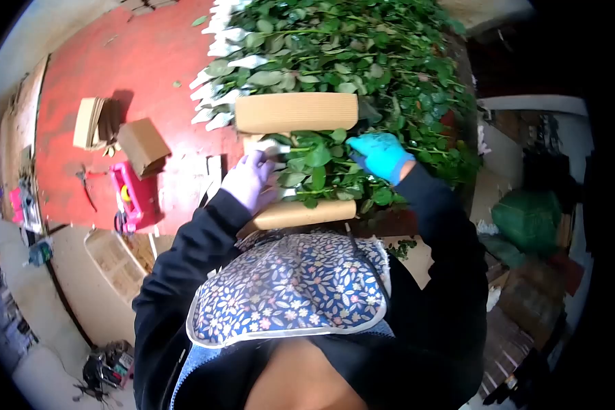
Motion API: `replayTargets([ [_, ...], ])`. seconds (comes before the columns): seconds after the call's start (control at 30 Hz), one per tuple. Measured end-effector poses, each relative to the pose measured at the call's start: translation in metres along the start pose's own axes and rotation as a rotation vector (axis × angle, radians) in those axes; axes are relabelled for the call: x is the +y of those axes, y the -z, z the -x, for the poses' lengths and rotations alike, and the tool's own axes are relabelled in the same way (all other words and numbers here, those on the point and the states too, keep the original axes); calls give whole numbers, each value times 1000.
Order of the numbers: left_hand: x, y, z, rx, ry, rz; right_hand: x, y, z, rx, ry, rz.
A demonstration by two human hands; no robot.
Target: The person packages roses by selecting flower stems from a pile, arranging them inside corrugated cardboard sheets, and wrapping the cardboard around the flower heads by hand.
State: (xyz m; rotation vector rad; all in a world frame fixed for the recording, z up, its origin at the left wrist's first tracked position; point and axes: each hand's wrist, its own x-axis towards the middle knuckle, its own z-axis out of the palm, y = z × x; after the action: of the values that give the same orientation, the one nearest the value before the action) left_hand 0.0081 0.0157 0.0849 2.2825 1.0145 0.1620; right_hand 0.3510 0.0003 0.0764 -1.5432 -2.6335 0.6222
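My left hand (248, 179), in a pale purple glove, is at the white-wrapped flower heads (273, 147) on the left end of a leafy bunch. Its fingers curl toward them, and their tips are partly hidden. My right hand (379, 154), in a blue glove, has its fingers closed at the right side of the same green leaves (317, 156); what they hold is hidden among the stems. The bunch lies on corrugated cardboard, with one flap (296, 113) raised behind it and the near edge (304, 214) curled up at my apron.
Many leafy stems (362, 55) with white-wrapped heads cover the back right of the red table (150, 61). To the left are folded cardboard pieces (143, 145), a pink tape dispenser (135, 195) and red-handled cutters (87, 186). A crate (115, 263) stands below the table's left front edge.
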Motion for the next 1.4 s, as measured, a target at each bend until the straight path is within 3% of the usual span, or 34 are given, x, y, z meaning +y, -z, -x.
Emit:
replayTargets([
  [0.23, 14, 8, 2, 27, -37, -12, -23, 3, 4, -23, -87, 75],
  [0.3, 8, 3, 4, -13, -57, -116, -29, 8, 3, -198, -181, 74],
  [0.37, 7, 5, 6, -25, -79, -119, -35, 11, 5, -193, -208, 76],
  [0.53, 12, 5, 10, 17, -78, 17, -56, 35, 9, -236, -338, 146],
  [0.57, 17, 9, 10, 10, -61, 10, -58, 17, 23, 7, -303, 287],
  [0.77, 21, 12, 14, 29, -76, -11, -102, 67, 39, 193, -232, 42],
  [0.87, 22, 15, 15, 6, -80, -17, -78, 9, 37, 64, -200, 16],
  [0.97, 25, 17, 15, -21, -67, -42, -71, 17, 35, 17, -119, 31],
  [1.03, 26, 20, 15, -27, -50, -34, -68, 68, 30, -141, -102, -128],
  [1.1, 28, 22, 15, -25, -46, -16, -67, 139, 7, -68, -26, -87],
  [1.13, 28, 23, 15, -20, -58, -4, -65, 162, -5, 182, -2, -65],
  [1.17, 25, 19, 16, -15, -65, -22, -65, 176, -24, 507, 43, 178],
  [1.23, 22, 15, 17, 6, -86, -40, -22, 183, -84, 653, 86, -16],
  [1.33, 23, 11, 17, 24, -52, 159, 69, 153, -187, 537, -117, 218],
  [1.4, 20, 14, 14, 47, -136, 51, 107, 120, -229, 405, -322, 355],
])
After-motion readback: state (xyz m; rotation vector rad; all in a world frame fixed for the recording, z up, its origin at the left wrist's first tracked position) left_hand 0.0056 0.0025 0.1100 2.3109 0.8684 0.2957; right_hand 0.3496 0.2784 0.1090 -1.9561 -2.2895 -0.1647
